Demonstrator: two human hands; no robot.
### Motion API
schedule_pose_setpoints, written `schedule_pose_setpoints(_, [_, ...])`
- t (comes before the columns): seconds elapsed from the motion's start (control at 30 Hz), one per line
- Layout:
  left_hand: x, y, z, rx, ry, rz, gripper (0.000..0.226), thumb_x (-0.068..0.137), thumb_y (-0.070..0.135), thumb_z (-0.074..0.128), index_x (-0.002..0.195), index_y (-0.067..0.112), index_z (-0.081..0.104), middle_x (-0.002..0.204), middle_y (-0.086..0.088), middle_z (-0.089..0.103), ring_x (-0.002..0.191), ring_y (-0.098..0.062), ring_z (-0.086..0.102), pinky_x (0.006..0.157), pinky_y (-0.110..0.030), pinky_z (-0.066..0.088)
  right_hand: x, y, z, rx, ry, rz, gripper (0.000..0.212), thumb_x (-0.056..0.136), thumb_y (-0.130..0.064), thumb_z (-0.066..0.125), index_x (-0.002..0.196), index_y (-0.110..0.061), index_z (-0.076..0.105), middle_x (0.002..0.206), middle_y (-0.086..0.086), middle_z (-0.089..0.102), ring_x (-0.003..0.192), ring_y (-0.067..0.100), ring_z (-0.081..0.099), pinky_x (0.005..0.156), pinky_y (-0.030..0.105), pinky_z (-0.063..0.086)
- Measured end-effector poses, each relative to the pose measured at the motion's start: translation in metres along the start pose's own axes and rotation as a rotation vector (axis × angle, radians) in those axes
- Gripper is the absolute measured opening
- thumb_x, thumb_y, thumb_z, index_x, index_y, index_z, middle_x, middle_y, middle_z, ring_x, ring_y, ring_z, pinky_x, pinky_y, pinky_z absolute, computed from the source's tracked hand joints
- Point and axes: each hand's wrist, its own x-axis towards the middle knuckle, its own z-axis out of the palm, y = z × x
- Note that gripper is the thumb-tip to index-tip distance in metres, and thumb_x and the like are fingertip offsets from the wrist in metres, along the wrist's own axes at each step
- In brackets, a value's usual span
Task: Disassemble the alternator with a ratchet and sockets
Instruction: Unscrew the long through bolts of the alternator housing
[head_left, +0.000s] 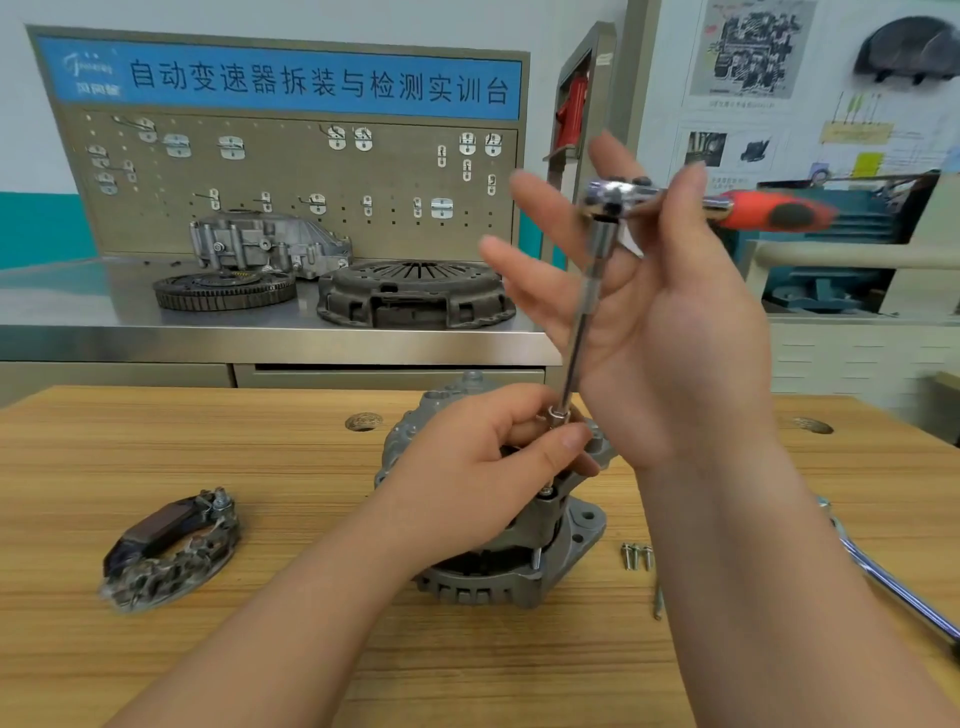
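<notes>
**Head view.** My left hand, at centre frame, has its fingertips closed on the socket at the foot of the extension bar. This steadies the socket on a fastener on the upper side of the alternator. My right hand is raised in the upper right, palm toward the camera. Its thumb lies across the neck of the ratchet and appears to pinch it against the forefinger. The other fingers are spread straight. The grip is blurred, so I judge it light, suited to spinning a loose fastener, not to breaking a tight one.

The alternator stands at lower centre on the wooden bench, partly stripped. The long bar places the ratchet head well above the housing lugs, so the handle can swing without striking them.

Clearances:
- Three removed bolts lie just right of the alternator, under the right forearm.
- A second chrome tool lies along the right edge of the frame.
- The removed rectifier assembly sits at lower left, well apart.
- A round hole in the bench lies just left of the housing. I judge that a loose bolt could fall into it.
</notes>
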Motion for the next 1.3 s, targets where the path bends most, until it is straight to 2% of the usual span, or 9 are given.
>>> schedule_pose_setpoints(0.2, [-0.0005,-0.0001,0.0000,0.097,0.032,0.012,0.012,0.096,0.028,0.057,0.087,0.029,0.065,0.082,0.021,0.074,0.071,-0.022,0.066,0.072,-0.042,0.051,0.0019,-0.0016,0.0003,-0.195,0.062,-0.252,0.029,0.096,-0.027,0.045,0.120,-0.040,0.055,0.128,-0.012,0.061,0.121,0.018,0.057,0.096,0.034,0.048])
schedule_pose_setpoints(0.37, [-0.0019,0.0035,0.0003,-0.013,0.017,-0.011,0.024,0.087,0.035,0.053,0.094,0.019,0.069,0.084,0.010,0.076,0.089,-0.039,0.067,0.085,-0.056,0.050,0.0016,0.0009,-0.0022,0.002,0.003,0.007,0.040,0.104,-0.045,0.022,0.129,-0.030,0.048,0.113,-0.002,0.072,0.093,0.025,0.073,0.084,0.033,0.055])
schedule_pose_setpoints(0.57, [-0.0010,-0.0001,-0.0001,0.014,0.042,-0.020,0.012,0.094,0.025,0.060,0.091,0.022,0.071,0.080,0.014,0.075,0.084,-0.035,0.069,0.080,-0.055,0.052,0.0008,0.0018,0.0034,-0.162,0.054,-0.233,0.029,0.096,-0.026,0.047,0.120,-0.035,0.058,0.129,0.010,0.062,0.107,0.021,0.061,0.095,0.035,0.047])
schedule_pose_setpoints(0.67, [-0.0010,0.0009,0.0018,-0.014,0.052,-0.006,0.012,0.088,0.033,0.062,0.085,0.025,0.071,0.079,0.009,0.076,0.083,-0.035,0.069,0.080,-0.056,0.053,0.0019,0.0023,0.0015,-0.021,0.024,-0.128,0.028,0.101,-0.034,0.036,0.116,-0.030,0.059,0.124,0.002,0.066,0.120,0.028,0.060,0.086,0.029,0.054])
schedule_pose_setpoints(0.73, [-0.0017,0.0019,0.0016,-0.023,0.025,0.008,0.015,0.086,0.035,0.057,0.088,0.027,0.069,0.084,0.007,0.076,0.086,-0.026,0.071,0.085,-0.053,0.053,0.0016,0.0011,-0.0001,0.008,0.028,0.003,0.038,0.102,-0.044,0.027,0.119,-0.027,0.057,0.109,0.000,0.073,0.104,0.025,0.070,0.081,0.030,0.056])
schedule_pose_setpoints(0.8, [-0.0022,0.0012,0.0002,-0.007,0.009,0.006,0.017,0.087,0.034,0.055,0.093,0.026,0.068,0.086,0.010,0.076,0.088,-0.018,0.071,0.087,-0.051,0.052,0.0021,0.0015,-0.0019,-0.065,0.050,-0.018,0.033,0.100,-0.043,0.037,0.118,-0.028,0.060,0.111,-0.004,0.073,0.102,0.020,0.070,0.086,0.033,0.054])
schedule_pose_setpoints(0.93, [-0.0005,-0.0011,-0.0001,0.051,0.049,0.018,0.010,0.093,0.026,0.061,0.089,0.031,0.070,0.080,0.017,0.075,0.082,-0.018,0.071,0.080,-0.046,0.053,0.0018,0.0026,0.0022,-0.198,0.079,-0.264,0.024,0.093,-0.025,0.052,0.113,-0.033,0.062,0.137,-0.005,0.059,0.128,0.016,0.054,0.113,0.046,0.037])
schedule_pose_setpoints(1.1, [-0.0020,0.0011,-0.0014,0.005,0.000,0.026,0.015,0.089,0.034,0.055,0.093,0.030,0.069,0.086,0.012,0.076,0.089,-0.017,0.071,0.088,-0.049,0.053,0.0032,0.0020,-0.0021,0.020,0.058,-0.044,0.032,0.102,-0.039,0.034,0.117,-0.025,0.058,0.110,0.002,0.073,0.102,0.026,0.070,0.082,0.030,0.056])
schedule_pose_setpoints(1.3, [-0.0013,-0.0025,-0.0013,0.025,0.023,0.043,0.011,0.093,0.022,0.062,0.088,0.031,0.066,0.082,0.017,0.075,0.084,-0.008,0.071,0.085,-0.036,0.053,0.0015,0.0001,-0.0016,-0.333,0.076,-0.319,0.024,0.094,-0.024,0.053,0.110,-0.040,0.062,0.128,-0.013,0.061,0.134,0.015,0.047,0.114,0.048,0.035])
